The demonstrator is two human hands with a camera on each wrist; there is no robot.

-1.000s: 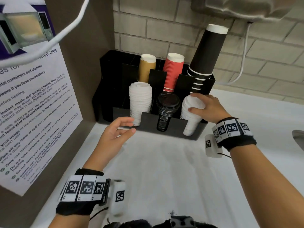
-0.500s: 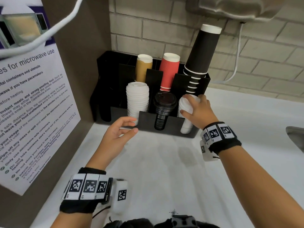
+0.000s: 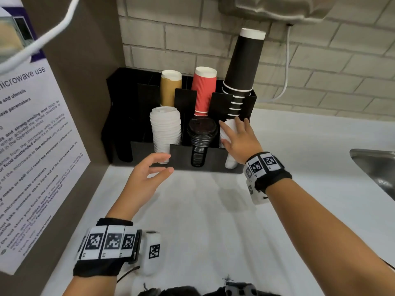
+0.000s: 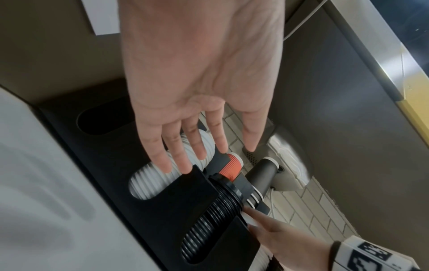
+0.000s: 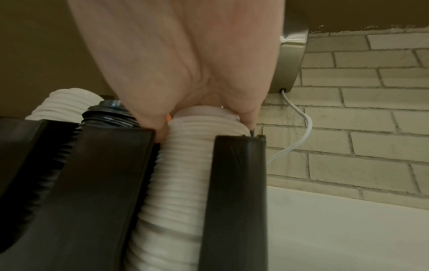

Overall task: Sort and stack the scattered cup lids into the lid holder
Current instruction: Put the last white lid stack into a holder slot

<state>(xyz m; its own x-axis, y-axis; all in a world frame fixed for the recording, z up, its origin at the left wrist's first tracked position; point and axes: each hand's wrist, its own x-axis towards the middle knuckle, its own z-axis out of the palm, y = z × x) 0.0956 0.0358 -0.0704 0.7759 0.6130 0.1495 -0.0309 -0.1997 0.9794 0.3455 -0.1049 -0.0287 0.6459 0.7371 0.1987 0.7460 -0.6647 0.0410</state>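
A black lid holder stands at the back of the white counter with three front slots. The left slot holds a stack of white lids, the middle one black lids, the right one white lids. My right hand lies palm down on top of the right white stack, fingers stretched out and thumb along its left side. My left hand hovers with relaxed fingers just in front of the holder, near the left white stack, and holds nothing.
Brown, red and tall black paper cup stacks fill the holder's back row. A panel with a microwave notice walls the left side. A steel sink lies at the right. A dispenser hangs overhead.
My right hand's fingers have gone from curled round the top of the right white stack to flat on it. The left hand has barely moved.
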